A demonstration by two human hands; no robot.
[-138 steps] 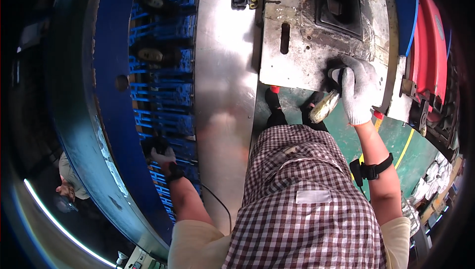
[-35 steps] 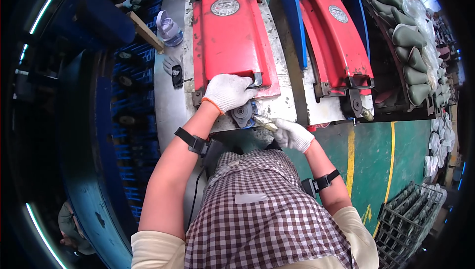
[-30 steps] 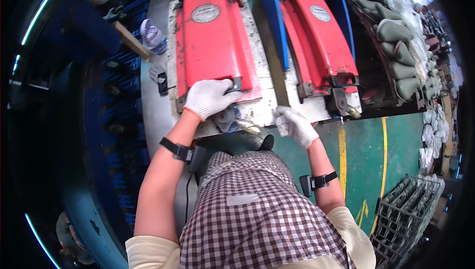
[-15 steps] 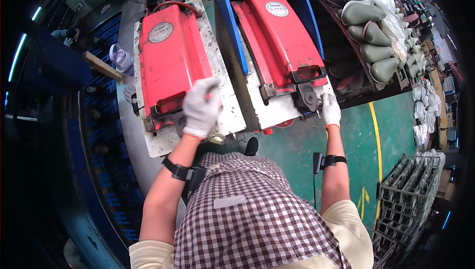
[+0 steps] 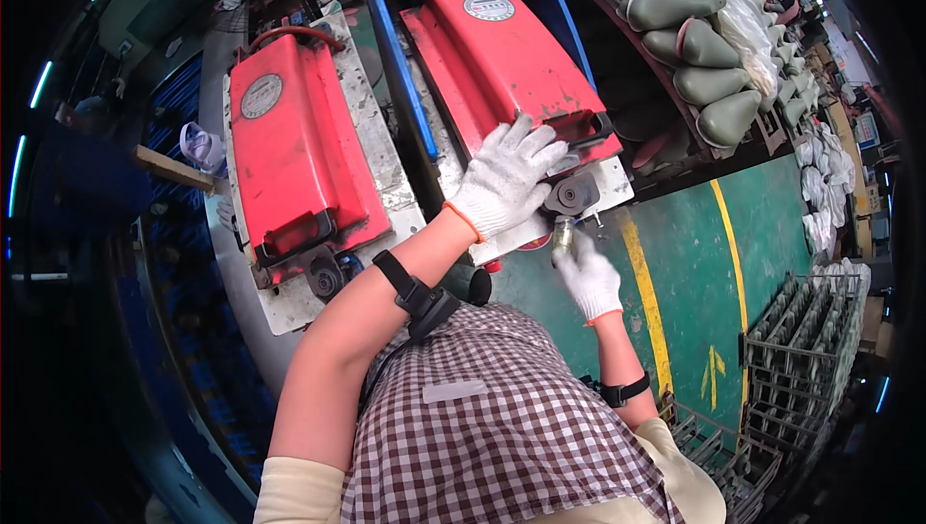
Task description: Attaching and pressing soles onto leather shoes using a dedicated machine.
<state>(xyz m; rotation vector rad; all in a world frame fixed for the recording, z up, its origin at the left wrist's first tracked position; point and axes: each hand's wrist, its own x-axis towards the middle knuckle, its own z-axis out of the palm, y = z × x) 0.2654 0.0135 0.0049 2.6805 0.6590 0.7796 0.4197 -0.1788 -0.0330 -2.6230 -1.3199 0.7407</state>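
Note:
My left hand (image 5: 511, 179), in a white knit glove, lies with fingers spread on the near end of the right red metal cover (image 5: 516, 52), beside its black handle (image 5: 584, 131). Just below is a dark round latch (image 5: 573, 194) on the pale base plate. My right hand (image 5: 589, 281), also gloved, has its fingers closed on a short brass-coloured handle (image 5: 562, 233) that sticks out toward me below the latch. The left red cover (image 5: 294, 129), with its own dark latch (image 5: 328, 273), stands untouched to the left of my left forearm.
A blue frame (image 5: 397, 61) surrounds the right cover's far part. Several grey-green shoe-shaped pieces (image 5: 719, 80) are piled on a rack at right. A metal wire rack (image 5: 805, 360) stands on the green floor. A lilac shoe (image 5: 201, 148) sits at far left near a wooden bar (image 5: 172, 167).
My left hand has moved right from the left cover onto the right one. My right hand has come lower and left, from the plate's right corner to the handle. The whole view has shifted.

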